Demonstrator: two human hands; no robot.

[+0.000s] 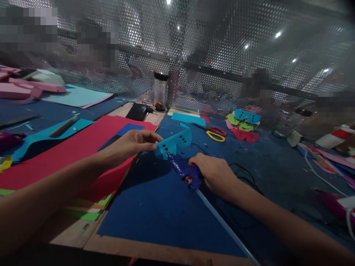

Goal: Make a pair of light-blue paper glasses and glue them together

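Note:
Between its fingertips my left hand (pixel 135 142) pinches one end of a light-blue paper mask (pixel 176 140) with small black diamond shapes on it. The mask is raised a little above the blue mat and bent at its far end. My right hand (pixel 213 171) is wrapped round the handle of a dark-blue glue gun (pixel 183 170), fingers partly hidden behind it. A long clear glue stick (pixel 219 218) sticks out of the gun's back toward me. The gun's nozzle is at the mask's near end, by the diamonds; whether it touches I cannot tell.
Red and yellow scissors (pixel 215 133) lie beyond the mask. Finished-looking paper masks (pixel 244 123) are piled at the back right. Red sheets (pixel 111 162) lie under my left arm. A clear bottle (pixel 161 92) stands by the perforated metal screen (pixel 133 48). The gun's cord (pixel 246 170) runs right.

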